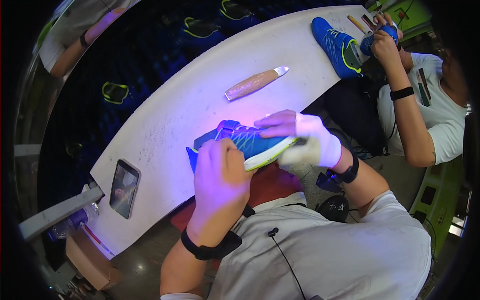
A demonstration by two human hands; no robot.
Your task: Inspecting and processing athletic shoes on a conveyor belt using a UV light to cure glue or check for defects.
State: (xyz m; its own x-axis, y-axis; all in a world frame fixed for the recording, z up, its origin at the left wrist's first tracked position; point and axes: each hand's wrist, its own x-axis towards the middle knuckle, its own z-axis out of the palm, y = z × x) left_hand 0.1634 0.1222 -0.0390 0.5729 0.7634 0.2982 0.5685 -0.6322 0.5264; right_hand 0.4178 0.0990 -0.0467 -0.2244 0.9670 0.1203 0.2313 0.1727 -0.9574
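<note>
A blue sneaker point(250, 142) with a white and lime-yellow sole is held between my two hands, close to the near edge of the white table. My left hand point(220, 175) is closed around the heel end, its fingertips at the collar opening. At the toe end, my right hand point(300, 137), in a pale covering that leaves fingers bare, grips the shoe with fingers laid over the upper. A purple glow falls on shoe and hands. Beyond the shoe lies a knife point(255, 83) with a wrapped tan handle and a short metal blade.
The curved white table point(155, 120) carries a phone point(124, 188) at left and another blue sneaker point(337, 47) at far right. A co-worker point(425, 105) handles a blue shoe there. Dark shoes with lime collars point(115, 93) sit beyond the table; a cardboard box point(90, 260) stands lower left.
</note>
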